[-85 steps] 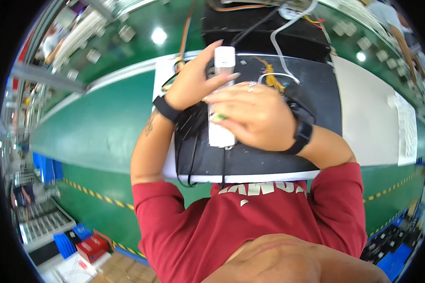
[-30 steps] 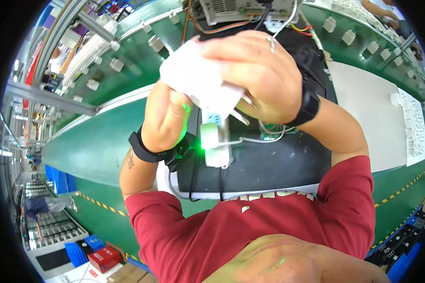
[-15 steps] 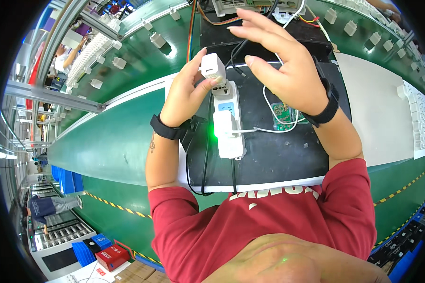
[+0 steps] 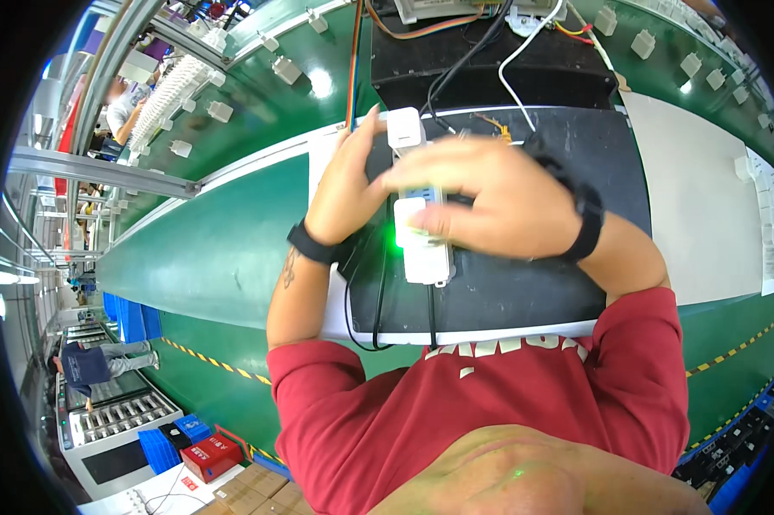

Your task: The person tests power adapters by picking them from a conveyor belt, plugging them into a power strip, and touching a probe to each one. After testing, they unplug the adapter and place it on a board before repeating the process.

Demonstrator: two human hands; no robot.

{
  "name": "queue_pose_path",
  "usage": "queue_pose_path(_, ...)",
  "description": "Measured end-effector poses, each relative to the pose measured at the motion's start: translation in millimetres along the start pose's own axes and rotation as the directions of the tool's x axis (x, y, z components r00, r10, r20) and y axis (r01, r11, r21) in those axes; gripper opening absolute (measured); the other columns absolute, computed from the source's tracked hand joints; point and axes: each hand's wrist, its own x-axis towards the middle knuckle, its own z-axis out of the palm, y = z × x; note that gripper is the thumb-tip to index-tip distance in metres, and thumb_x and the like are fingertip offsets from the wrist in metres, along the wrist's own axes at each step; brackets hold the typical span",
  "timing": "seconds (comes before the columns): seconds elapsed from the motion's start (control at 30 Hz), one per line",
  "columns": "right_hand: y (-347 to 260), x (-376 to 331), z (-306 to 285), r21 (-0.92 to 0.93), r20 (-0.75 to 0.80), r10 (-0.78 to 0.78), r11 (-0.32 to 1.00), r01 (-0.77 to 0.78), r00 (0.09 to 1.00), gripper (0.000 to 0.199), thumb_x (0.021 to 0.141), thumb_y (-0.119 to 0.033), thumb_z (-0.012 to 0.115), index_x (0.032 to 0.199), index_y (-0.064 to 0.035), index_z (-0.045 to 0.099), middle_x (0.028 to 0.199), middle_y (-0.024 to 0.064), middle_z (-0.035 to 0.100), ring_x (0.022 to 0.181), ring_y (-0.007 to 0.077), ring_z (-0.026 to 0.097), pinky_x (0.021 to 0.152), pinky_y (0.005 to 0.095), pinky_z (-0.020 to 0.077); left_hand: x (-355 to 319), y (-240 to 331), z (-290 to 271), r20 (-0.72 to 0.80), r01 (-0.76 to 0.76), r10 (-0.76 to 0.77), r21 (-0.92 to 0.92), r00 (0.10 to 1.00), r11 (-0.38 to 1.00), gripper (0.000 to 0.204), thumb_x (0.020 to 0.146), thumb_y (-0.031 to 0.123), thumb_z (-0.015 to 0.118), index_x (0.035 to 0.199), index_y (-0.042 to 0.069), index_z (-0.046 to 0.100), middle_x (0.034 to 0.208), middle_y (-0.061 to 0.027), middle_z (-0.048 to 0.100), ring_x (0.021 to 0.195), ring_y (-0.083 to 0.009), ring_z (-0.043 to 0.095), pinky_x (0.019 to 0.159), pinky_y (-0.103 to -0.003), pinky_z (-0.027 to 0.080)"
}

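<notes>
Our right hand has swung over the long white plastic power strip; fingers' pinch unclear, we'd best brace it.

A: Hands?
B: One left hand, one right hand. Two total.
A: Wristbands?
B: Two, one per wrist.
A: Chargers?
B: Two white chargers visible at the power strip (right hand blocks part of it, so can't swear to more). One strip.
A: Cords?
B: At least two black cords at the front edge, one white cable up back.
A: Background?
B: One red box. Plug blocks: at least four upper left, four upper right; others too small. Co-workers: at least two, left side.
</notes>
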Motion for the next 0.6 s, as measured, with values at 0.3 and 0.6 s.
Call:
queue_pose_path(0.3, 0.2, -14.3, 28.2, -0.295, 0.015, -0.169, 0.941, 0.166, 0.985, 0.019, 0.064, -0.011, 0.065, 0.079, -0.0017, 0.059, 0.091, 0.0089, 0.058, 0.085, 0.0258, 0.056, 0.078, 0.0371, 0.0445, -43.9, 35.0, -12.1, 0.283, 0.063, 0.027, -0.304, 0.959, 0.951, 0.062, 0.057, 0.014, 0.076, 0.113, 0.003, 0.052, 0.117, -0.0147, 0.052, 0.112, -0.0282, 0.048, 0.104, -0.046, 0.021)
queue_pose_path(0.6, -25.8, -9.7, 35.5, -0.333, -0.116, -0.322, 0.904, 0.269, 0.939, 0.023, 0.059, -0.008, 0.061, 0.080, -0.0014, 0.057, 0.089, 0.0100, 0.058, 0.087, 0.0311, 0.058, 0.078, 0.0400, 0.0478, -42.5, 29.0, -4.5, 0.146, -0.163, 0.161, 0.008, 0.976, 0.987, 0.043, 0.064, 0.010, 0.070, 0.104, 0.007, 0.056, 0.108, -0.0086, 0.058, 0.112, -0.0265, 0.049, 0.102, -0.055, 0.015)
